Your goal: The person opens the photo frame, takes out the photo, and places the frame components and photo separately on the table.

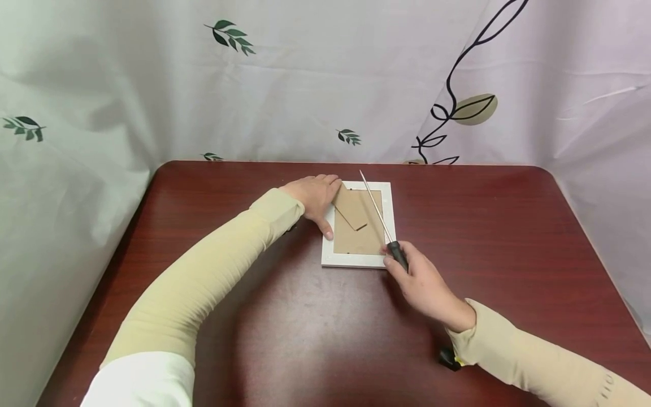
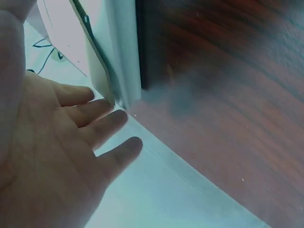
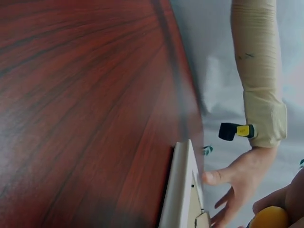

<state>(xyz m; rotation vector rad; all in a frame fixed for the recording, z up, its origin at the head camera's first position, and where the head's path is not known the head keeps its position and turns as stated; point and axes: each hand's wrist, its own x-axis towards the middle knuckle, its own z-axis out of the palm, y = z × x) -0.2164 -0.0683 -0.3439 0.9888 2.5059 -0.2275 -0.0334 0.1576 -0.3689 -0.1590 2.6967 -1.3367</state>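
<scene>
A white picture frame [image 1: 351, 260] lies back side up on the table. Its brown backing board [image 1: 351, 244] bears a stand flap [image 1: 350, 204] set at a slant. My left hand [image 1: 316, 196] rests along the left side of the frame, fingers extended and thumb on the border. In the left wrist view its fingertips are at the flap's edge. My right hand [image 1: 424, 285] grips a screwdriver [image 1: 398, 255] by its black handle near the lower right corner. The metal shaft slants up and left above the board. An orange handle end [image 3: 270, 218] shows in the right wrist view.
The dark red wooden table [image 1: 483, 226] has rounded far corners. A pale curtain with leaf prints [image 1: 285, 85] hangs behind and beside it. A small black wrist camera [image 1: 448, 358] sits under the right sleeve, another [image 3: 229, 131] on the left cuff.
</scene>
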